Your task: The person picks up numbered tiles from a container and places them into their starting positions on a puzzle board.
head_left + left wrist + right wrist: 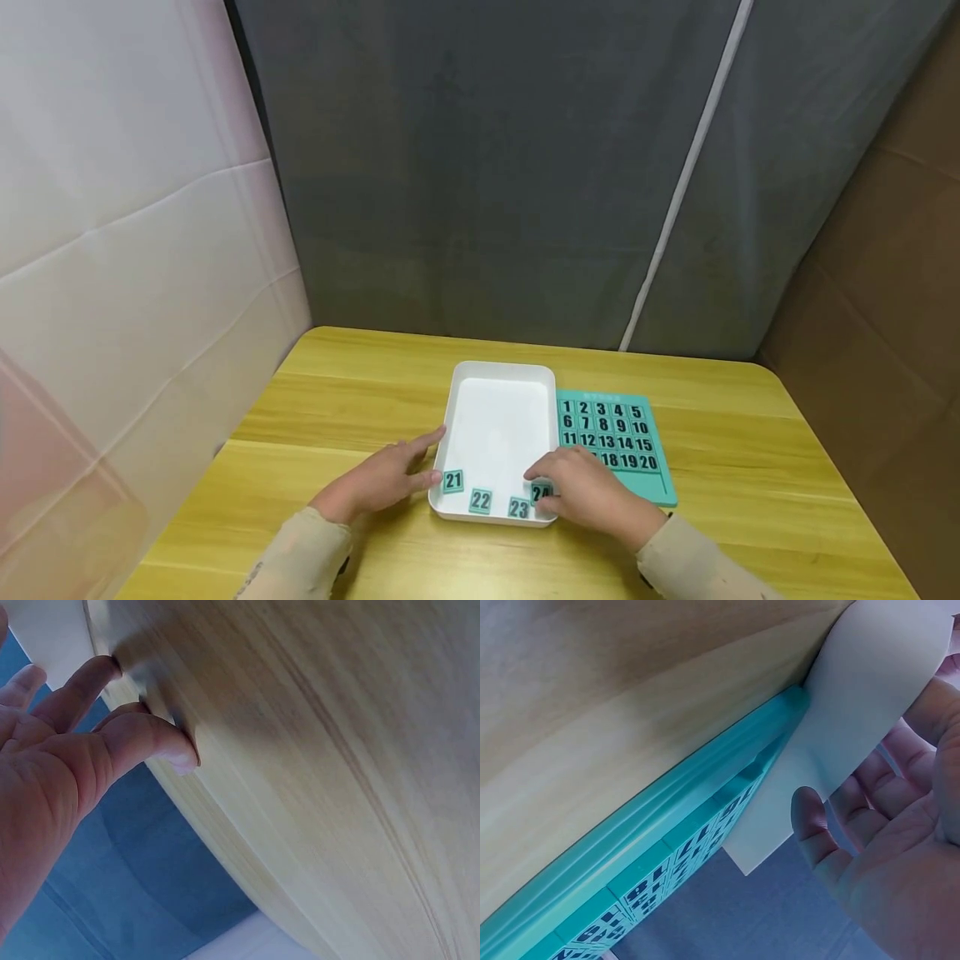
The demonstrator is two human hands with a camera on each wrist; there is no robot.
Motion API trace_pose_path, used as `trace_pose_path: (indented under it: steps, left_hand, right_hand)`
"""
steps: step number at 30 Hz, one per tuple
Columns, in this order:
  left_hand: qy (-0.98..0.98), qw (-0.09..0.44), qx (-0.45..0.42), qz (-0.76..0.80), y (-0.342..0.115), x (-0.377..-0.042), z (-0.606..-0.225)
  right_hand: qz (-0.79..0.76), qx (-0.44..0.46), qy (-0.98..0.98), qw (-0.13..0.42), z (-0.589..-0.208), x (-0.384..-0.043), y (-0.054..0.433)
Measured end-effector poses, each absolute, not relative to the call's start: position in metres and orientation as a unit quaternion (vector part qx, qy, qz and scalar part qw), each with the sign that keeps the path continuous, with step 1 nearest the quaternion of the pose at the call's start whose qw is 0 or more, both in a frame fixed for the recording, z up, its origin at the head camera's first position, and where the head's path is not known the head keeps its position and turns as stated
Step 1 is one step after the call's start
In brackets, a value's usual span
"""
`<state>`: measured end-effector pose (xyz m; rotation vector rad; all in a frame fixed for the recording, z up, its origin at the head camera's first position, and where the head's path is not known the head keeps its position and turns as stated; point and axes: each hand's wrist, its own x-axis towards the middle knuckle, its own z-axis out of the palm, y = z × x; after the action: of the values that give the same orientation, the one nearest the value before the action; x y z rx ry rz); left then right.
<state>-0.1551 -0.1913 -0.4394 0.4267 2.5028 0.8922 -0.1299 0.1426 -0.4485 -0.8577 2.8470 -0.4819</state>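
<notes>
A white tray [498, 408] lies on the table, with the number tiles 21 [453, 481], 22 [480, 501] and 23 [518, 507] near its front side. My left hand [386, 477] rests at the tray's left rim, its index finger and thumb extended; the left wrist view shows the left hand [67, 742] with spread fingers. Over the tray's front right corner, my right hand [588, 492] pinches tile 24 [541, 493] between thumb and fingers. In the right wrist view the right hand [885, 832] reaches over the tray's wall [855, 697], which hides the tile.
Against the tray's right side lies a teal number board [652, 483] with rows of black-numbered tiles up to 20; my right hand covers part of its lower rows. Both stand on a yellow wooden table [337, 367]. A grey curtain [465, 183] hangs behind, with side walls left and right.
</notes>
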Motion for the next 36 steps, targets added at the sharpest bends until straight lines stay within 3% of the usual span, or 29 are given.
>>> trace_pose_path:
  steps: [29, 36]
  left_hand:
    - [0.908, 0.229, 0.140, 0.322, -0.191, -0.154, -0.438]
    - [0.908, 0.226, 0.144, 0.323, -0.191, -0.154, -0.439]
  right_hand:
    - [-0.082, -0.269, 0.956, 0.084, -0.445, -0.135, 0.124]
    - [-0.062, -0.273, 0.959, 0.049, -0.446, -0.135, 0.118]
